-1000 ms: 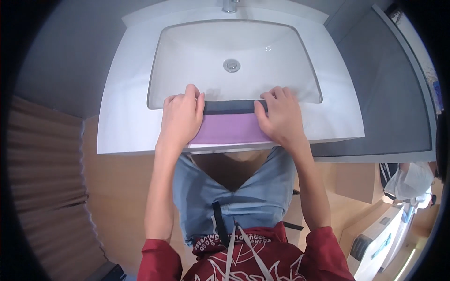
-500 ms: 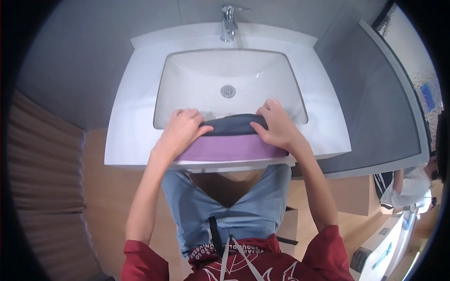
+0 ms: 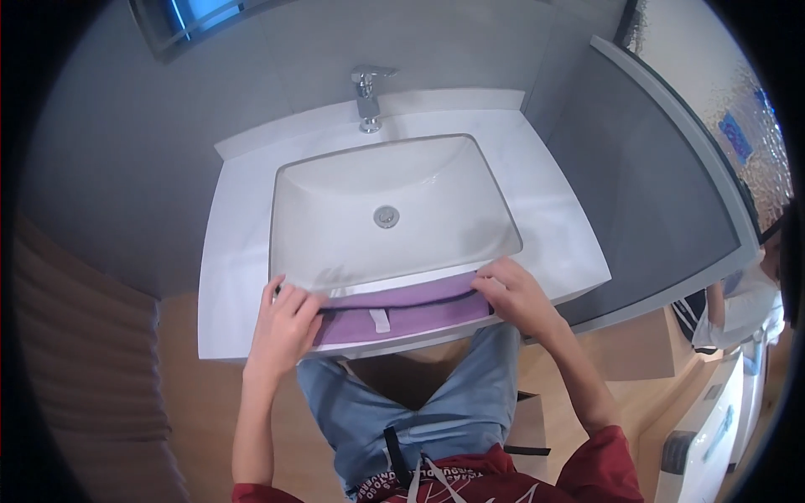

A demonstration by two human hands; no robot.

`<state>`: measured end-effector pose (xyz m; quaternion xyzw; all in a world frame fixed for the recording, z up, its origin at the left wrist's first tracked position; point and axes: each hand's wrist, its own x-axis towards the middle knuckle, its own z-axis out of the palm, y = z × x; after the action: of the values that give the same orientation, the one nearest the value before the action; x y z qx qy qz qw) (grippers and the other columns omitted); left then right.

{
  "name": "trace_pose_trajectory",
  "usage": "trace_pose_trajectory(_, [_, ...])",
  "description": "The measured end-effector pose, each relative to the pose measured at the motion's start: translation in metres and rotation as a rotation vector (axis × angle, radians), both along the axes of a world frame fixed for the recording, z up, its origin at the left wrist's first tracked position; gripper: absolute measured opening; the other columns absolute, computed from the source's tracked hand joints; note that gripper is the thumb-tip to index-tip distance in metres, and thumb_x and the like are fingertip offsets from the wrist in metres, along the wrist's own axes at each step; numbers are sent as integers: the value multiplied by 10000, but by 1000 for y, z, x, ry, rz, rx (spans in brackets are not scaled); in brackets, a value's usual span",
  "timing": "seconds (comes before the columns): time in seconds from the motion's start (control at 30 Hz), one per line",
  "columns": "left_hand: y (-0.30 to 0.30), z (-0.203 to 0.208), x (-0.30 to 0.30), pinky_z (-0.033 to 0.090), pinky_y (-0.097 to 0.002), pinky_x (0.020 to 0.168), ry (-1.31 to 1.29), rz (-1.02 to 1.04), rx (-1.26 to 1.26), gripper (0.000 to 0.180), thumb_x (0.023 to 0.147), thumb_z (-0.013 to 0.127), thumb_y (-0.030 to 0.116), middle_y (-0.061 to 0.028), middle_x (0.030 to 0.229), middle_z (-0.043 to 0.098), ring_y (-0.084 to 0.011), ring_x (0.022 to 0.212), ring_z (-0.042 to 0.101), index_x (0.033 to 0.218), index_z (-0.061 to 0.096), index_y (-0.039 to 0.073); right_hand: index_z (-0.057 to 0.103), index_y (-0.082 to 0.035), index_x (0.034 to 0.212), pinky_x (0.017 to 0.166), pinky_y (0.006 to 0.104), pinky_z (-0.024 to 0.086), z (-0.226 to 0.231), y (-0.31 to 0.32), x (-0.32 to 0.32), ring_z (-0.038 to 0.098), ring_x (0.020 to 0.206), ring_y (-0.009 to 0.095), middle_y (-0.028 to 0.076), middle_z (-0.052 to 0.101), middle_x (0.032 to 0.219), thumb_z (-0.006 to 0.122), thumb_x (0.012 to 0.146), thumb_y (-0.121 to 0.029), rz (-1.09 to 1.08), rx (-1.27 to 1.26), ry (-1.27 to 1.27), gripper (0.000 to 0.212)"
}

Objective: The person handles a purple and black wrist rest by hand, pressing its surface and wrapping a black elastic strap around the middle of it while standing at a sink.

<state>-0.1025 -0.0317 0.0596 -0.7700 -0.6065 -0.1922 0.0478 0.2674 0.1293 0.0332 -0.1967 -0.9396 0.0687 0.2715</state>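
A folded purple cloth (image 3: 432, 317) with dark edging lies along the front rim of the white sink counter (image 3: 570, 243). A small white tag (image 3: 381, 321) shows on its middle. My left hand (image 3: 287, 323) pinches the left end of the cloth's dark edge. At the other end, my right hand (image 3: 510, 293) grips the same edge between thumb and fingers. Just beyond the cloth is the white basin (image 3: 369, 243), with a round metal drain (image 3: 386, 216) in its bottom.
A chrome faucet (image 3: 367, 101) stands behind the basin. To the right is a grey framed panel (image 3: 654, 193). Brown curtains (image 3: 92, 360) hang on the left. At the far right is another person (image 3: 738, 310), near a white box-like object (image 3: 700, 432).
The cloth's wide dark band has turned out of sight; purple fabric and the white tag now show. Both hands have moved toward its ends. The view has shifted, showing more wall.
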Motion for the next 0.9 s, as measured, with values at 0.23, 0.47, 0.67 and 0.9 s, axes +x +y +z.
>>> trace_pose_trajectory(0.23, [-22, -15, -3, 503, -474, 962, -12, -38, 119, 195, 780, 738, -18, -63, 1007, 663, -279, 953, 626, 963, 729, 47, 674, -61, 1121, 948, 439, 514, -4, -4, 11, 609, 1158, 337, 111, 633, 1172, 689, 740, -37, 15, 161, -19, 382])
trace_pose_trajectory(0.47, [-18, -15, -4, 494, -485, 1019, -55, -36, 92, 176, 806, 770, 24, -49, 1066, 718, -265, 1036, 653, 974, 726, 51, 694, -83, 1091, 963, 444, 511, 4, -2, 3, 613, 1146, 342, 113, 637, 1173, 764, 782, -73, -44, 68, -56, 316])
trace_pose_trajectory(0.67, [-19, -21, 8, 482, -487, 1057, -75, 13, 93, 156, 844, 766, 51, -38, 1070, 718, -252, 1051, 656, 993, 724, 67, 717, -92, 1094, 999, 444, 500, 12, -15, -12, 591, 1187, 343, 113, 636, 1215, 835, 778, -93, -85, 32, -45, 338])
trace_pose_trajectory(0.9, [-6, -21, 22, 541, -413, 926, -178, -16, 149, 189, 808, 766, -23, -69, 1024, 741, -290, 979, 679, 984, 739, 39, 685, -54, 1055, 990, 454, 474, -7, -43, -86, 588, 1145, 324, 116, 620, 1146, 799, 819, -192, 87, 17, 46, 296])
